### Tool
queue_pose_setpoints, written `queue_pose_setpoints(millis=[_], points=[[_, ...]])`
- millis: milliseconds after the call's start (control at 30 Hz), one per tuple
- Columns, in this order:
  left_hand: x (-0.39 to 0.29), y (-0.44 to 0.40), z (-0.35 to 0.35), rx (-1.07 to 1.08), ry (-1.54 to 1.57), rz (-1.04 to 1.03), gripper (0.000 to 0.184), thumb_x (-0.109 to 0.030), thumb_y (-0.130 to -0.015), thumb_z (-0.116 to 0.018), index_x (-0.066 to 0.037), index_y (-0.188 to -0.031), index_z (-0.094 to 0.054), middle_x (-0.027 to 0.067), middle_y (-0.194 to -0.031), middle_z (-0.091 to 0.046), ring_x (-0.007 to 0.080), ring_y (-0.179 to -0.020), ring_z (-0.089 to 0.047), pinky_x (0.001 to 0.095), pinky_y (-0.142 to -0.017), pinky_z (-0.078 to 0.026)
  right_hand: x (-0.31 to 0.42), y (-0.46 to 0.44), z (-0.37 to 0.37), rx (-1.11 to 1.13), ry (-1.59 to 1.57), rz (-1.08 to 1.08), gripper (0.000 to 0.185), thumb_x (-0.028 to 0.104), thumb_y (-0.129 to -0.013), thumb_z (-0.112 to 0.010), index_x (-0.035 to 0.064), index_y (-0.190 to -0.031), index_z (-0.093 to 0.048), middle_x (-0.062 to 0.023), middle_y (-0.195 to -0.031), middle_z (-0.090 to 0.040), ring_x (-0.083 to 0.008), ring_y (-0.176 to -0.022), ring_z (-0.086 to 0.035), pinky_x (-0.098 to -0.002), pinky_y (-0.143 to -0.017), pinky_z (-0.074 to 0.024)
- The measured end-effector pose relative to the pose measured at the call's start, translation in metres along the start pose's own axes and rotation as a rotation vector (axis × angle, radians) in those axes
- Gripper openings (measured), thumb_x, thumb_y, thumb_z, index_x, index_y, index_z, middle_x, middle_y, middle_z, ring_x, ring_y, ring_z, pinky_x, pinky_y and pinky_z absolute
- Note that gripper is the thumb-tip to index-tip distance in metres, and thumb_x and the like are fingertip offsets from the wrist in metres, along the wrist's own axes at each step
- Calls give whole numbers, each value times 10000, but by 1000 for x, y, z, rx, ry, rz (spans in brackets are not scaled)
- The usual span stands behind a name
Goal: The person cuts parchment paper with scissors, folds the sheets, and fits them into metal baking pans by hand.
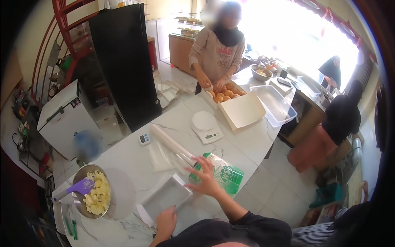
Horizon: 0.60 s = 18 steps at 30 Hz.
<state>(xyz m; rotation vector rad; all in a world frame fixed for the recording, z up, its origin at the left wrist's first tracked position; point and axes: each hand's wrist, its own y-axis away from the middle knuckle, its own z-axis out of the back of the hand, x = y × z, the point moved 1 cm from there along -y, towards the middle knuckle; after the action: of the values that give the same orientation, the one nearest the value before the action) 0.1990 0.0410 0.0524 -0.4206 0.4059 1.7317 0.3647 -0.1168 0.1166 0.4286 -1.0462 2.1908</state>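
A rectangular pan (164,200) lined with whitish paper lies on the marble-patterned table in front of me. At its near edge my left hand (166,222) is closed, fingers curled at the rim. My right hand (207,178) is open with fingers spread, above the pan's far right corner and partly in front of a green and white package (227,175). Beyond that hand lies a long clear plastic roll (170,142), with flat clear plastic sheets (159,155) beside it.
A steel bowl (77,204) with yellow chunks and a purple spatula (83,186) stands left. Farther off are a small timer (144,139), a white scale (207,131) and a clear tub (275,108). Across the table, a person's hands (214,85) touch a box (242,112) of buns.
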Motion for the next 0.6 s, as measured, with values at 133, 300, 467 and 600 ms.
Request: queue_pose_setpoints(millis=[133,300,467,600], points=[[2,-5,1,-39,71,0,257,-172,-750,-592,-86,-991,-614,145,-821,-617,335,-754,-585,425,-647,-455,-26,-12,41,-248,80,-137,647,214,-524,-814,146,-1124,-581,-114,-1294,-393,-329,-1221,-313,-460,-1004,-255],[1,1,7,-22,148,107,232,-152,-744,-606,-76,-962,-633,134,-853,-626,324,-760,-589,402,-668,-462,-61,-10,75,-423,184,-315,721,185,-505,-820,110,-1166,-543,-113,-1283,-411,-320,-1193,-349,-427,-981,-314],[-1,-2,9,-78,169,62,218,-156,-718,-632,-90,-925,-654,122,-857,-638,313,-769,-601,375,-680,-472,-65,4,71,-378,204,-358,757,195,-507,-822,127,-1197,-519,-110,-1275,-418,-318,-1185,-352,-432,-977,-317],[-1,-2,8,-108,178,47,213,-160,-701,-649,-89,-901,-664,118,-861,-642,307,-773,-604,365,-688,-475,-66,8,69,-362,187,-375,760,211,-517,-820,130,-1206,-510,-109,-1268,-421,-318,-1186,-350,-435,-977,-315]])
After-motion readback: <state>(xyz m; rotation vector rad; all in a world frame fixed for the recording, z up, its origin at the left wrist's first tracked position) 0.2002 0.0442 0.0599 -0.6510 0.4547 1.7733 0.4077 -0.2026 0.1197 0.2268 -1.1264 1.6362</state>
